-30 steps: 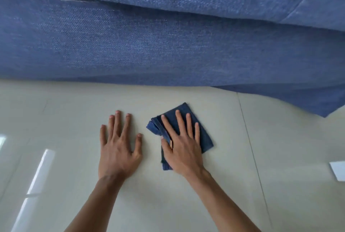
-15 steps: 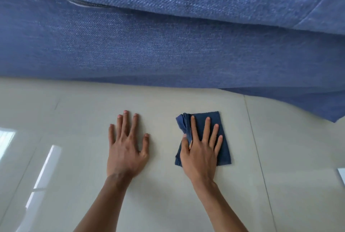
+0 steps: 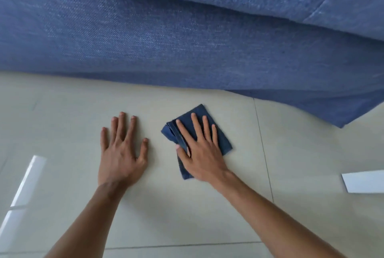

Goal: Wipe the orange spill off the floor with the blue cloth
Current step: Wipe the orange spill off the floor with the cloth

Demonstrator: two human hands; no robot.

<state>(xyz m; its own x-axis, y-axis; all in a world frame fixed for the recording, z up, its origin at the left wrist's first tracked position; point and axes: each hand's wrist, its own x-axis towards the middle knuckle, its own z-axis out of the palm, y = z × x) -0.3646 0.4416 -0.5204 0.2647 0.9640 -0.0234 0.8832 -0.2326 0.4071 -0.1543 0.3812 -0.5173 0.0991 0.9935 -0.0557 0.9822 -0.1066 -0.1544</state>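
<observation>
Orange spill is not showing anywhere on the floor (image 3: 62,112); the pale tiles around both hands are looking clean, so either it is lying under the cloth or it is already lifted, and I cannot tell which. Behind the hands, a large blue fabric-covered piece of furniture (image 3: 187,39) is filling the top of the view, its lower edge touching the tiles.

On the floor, the blue cloth (image 3: 223,143) is lying folded and flat, just in front of that furniture. Half a second ago it was sitting squarer and further right; it is now turning so that one corner is pointing away, and sliding back left toward the left hand (image 3: 121,154). That back-and-forth is suggesting active scrubbing over one small patch, probably late in the job.

Pressing down on the cloth, the right hand (image 3: 200,154) is keeping its fingers (image 3: 195,124) spread flat, not clenched. Released and empty, the left hand is bracing flat on bare tile.

A white paper-like sheet (image 3: 363,182) is lying well apart at right.
</observation>
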